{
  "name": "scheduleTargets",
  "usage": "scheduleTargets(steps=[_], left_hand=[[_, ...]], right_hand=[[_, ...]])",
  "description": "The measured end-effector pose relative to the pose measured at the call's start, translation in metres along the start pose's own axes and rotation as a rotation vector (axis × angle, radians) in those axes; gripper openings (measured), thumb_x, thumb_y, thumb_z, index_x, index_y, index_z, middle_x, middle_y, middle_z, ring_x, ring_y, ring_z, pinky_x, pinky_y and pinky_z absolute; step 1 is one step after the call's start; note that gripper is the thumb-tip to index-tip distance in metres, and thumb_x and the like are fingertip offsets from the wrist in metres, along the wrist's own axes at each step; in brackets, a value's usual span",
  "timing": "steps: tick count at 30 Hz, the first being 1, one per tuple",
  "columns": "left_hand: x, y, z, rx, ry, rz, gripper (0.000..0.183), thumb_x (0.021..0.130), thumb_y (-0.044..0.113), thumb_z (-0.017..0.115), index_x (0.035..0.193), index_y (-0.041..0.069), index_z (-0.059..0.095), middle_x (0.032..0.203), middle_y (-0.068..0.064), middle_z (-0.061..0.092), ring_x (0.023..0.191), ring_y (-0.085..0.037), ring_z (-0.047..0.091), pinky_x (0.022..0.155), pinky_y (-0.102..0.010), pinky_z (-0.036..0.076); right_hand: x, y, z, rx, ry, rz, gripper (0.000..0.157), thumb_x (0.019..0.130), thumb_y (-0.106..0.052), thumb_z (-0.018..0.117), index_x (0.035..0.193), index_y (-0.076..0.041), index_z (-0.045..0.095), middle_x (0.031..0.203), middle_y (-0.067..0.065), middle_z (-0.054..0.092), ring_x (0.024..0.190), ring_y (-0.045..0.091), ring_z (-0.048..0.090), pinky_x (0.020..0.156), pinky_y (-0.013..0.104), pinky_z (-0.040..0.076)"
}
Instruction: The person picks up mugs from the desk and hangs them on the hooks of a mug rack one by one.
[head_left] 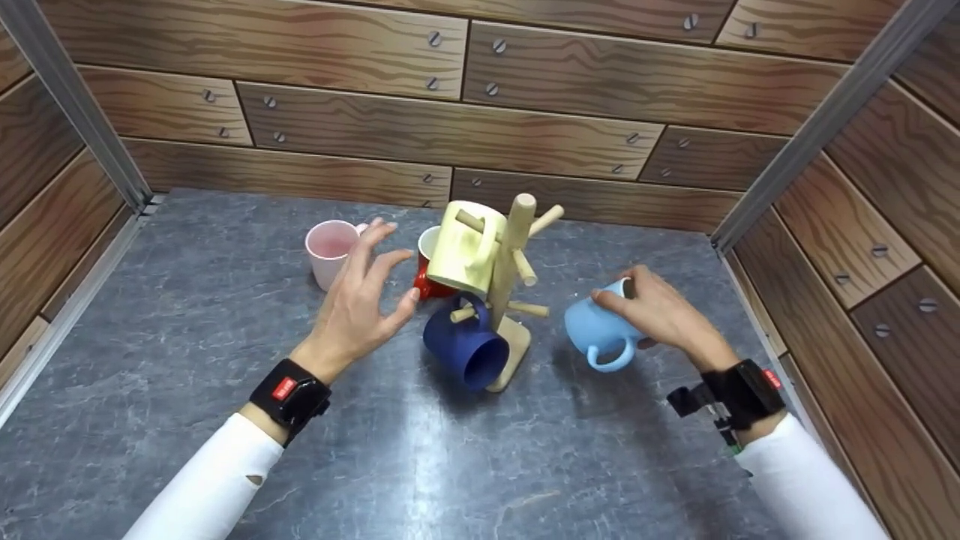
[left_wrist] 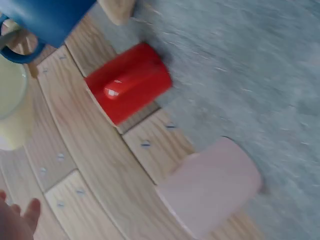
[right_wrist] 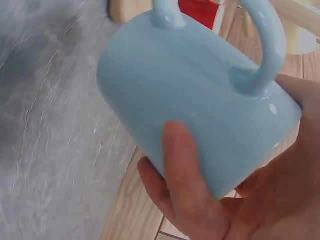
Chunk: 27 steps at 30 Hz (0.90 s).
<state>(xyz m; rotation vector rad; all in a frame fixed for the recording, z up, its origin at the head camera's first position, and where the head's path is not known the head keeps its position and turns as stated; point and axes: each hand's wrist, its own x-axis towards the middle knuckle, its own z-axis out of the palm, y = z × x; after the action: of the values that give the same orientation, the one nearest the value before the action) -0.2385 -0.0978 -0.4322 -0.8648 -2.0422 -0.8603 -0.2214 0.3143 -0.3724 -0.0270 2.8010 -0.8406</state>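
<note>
My right hand [head_left: 664, 311] grips a light blue mug [right_wrist: 185, 100] near its rim, thumb on one side; the mug is tilted, its handle towards me in the head view. Left of it stands a wooden mug tree [head_left: 501, 285]. A pale yellow mug [head_left: 457, 251] hangs from an upper peg, and a dark blue mug [head_left: 461, 341] hangs from a lower one, mouth tipped down. My left hand [head_left: 356, 304] is held up with fingers spread and holds nothing, between the tree and a pink mug [left_wrist: 210, 187].
A red mug [left_wrist: 132, 82] with a white inside stands behind the tree, partly hidden by the yellow mug. Bare pegs [head_left: 546, 221] stick out on the tree's right side. Wood-patterned walls [head_left: 360, 120] enclose the grey tabletop [head_left: 187, 300] at the back and sides.
</note>
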Motion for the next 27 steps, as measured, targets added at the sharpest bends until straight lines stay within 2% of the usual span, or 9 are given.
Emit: scheduleTargets(steps=[5, 9, 12, 15, 17, 20, 24, 27], left_hand=[[0.014, 0.019, 0.007, -0.027, 0.058, 0.174, 0.034, 0.087, 0.02, 0.07, 0.114, 0.0, 0.065, 0.135, -0.023, 0.055, 0.133, -0.04, 0.052, 0.116, -0.047, 0.04], [0.022, 0.037, 0.015, -0.013, 0.067, 0.409, 0.029, 0.08, 0.015, 0.075, 0.106, 0.002, 0.069, 0.12, -0.018, 0.063, 0.112, -0.033, 0.063, 0.101, -0.042, 0.052], [0.029, 0.054, 0.022, -0.003, 0.031, 0.568, 0.024, 0.08, 0.015, 0.077, 0.1, 0.004, 0.072, 0.11, -0.013, 0.069, 0.101, -0.027, 0.068, 0.093, -0.038, 0.057], [0.036, 0.072, 0.033, 0.019, -0.033, 0.657, 0.016, 0.085, 0.019, 0.075, 0.096, 0.007, 0.073, 0.102, -0.007, 0.072, 0.093, -0.021, 0.07, 0.088, -0.032, 0.058], [0.041, 0.083, 0.042, 0.043, -0.089, 0.681, 0.014, 0.09, 0.022, 0.073, 0.095, 0.009, 0.073, 0.099, -0.005, 0.073, 0.091, -0.018, 0.07, 0.086, -0.029, 0.058], [0.046, 0.097, 0.056, 0.071, -0.203, 0.677, 0.02, 0.097, 0.031, 0.07, 0.098, 0.011, 0.073, 0.098, -0.002, 0.073, 0.089, -0.016, 0.069, 0.082, -0.027, 0.058], [0.051, 0.112, 0.071, 0.127, -0.391, 0.619, 0.032, 0.101, 0.045, 0.063, 0.102, 0.013, 0.069, 0.096, 0.001, 0.067, 0.084, -0.014, 0.065, 0.073, -0.026, 0.057], [0.055, 0.121, 0.079, 0.177, -0.495, 0.569, 0.039, 0.1, 0.054, 0.062, 0.103, 0.016, 0.067, 0.096, 0.002, 0.062, 0.084, -0.014, 0.062, 0.067, -0.025, 0.055]], right_hand=[[-0.002, -0.003, -0.002, 0.146, -0.049, 0.044, 0.086, 0.098, -0.064, 0.057, 0.145, 0.004, 0.032, 0.138, 0.033, 0.042, 0.108, 0.044, 0.059, 0.064, 0.043, 0.063], [-0.002, -0.004, 0.0, 0.233, -0.086, 0.072, 0.088, 0.098, -0.065, 0.056, 0.147, 0.003, 0.03, 0.138, 0.033, 0.042, 0.105, 0.039, 0.06, 0.067, 0.042, 0.063], [-0.003, -0.005, 0.0, 0.291, -0.103, 0.086, 0.088, 0.098, -0.064, 0.056, 0.149, 0.002, 0.029, 0.138, 0.032, 0.042, 0.105, 0.038, 0.061, 0.068, 0.043, 0.063], [-0.006, -0.005, -0.001, 0.326, -0.104, 0.085, 0.084, 0.1, -0.061, 0.055, 0.148, 0.002, 0.029, 0.138, 0.033, 0.041, 0.104, 0.038, 0.061, 0.069, 0.045, 0.063], [-0.008, -0.005, -0.002, 0.339, -0.101, 0.078, 0.082, 0.101, -0.059, 0.055, 0.147, 0.003, 0.028, 0.137, 0.033, 0.041, 0.103, 0.038, 0.062, 0.069, 0.047, 0.063], [-0.01, -0.006, -0.002, 0.35, -0.101, 0.066, 0.08, 0.101, -0.058, 0.054, 0.147, 0.003, 0.028, 0.136, 0.033, 0.041, 0.103, 0.038, 0.062, 0.07, 0.049, 0.063], [-0.011, -0.008, -0.001, 0.363, -0.111, 0.058, 0.08, 0.102, -0.06, 0.052, 0.147, 0.002, 0.029, 0.136, 0.033, 0.042, 0.102, 0.038, 0.062, 0.071, 0.051, 0.063], [-0.013, -0.01, -0.001, 0.375, -0.125, 0.054, 0.08, 0.102, -0.061, 0.051, 0.148, 0.001, 0.03, 0.137, 0.032, 0.042, 0.102, 0.037, 0.063, 0.07, 0.05, 0.063]])
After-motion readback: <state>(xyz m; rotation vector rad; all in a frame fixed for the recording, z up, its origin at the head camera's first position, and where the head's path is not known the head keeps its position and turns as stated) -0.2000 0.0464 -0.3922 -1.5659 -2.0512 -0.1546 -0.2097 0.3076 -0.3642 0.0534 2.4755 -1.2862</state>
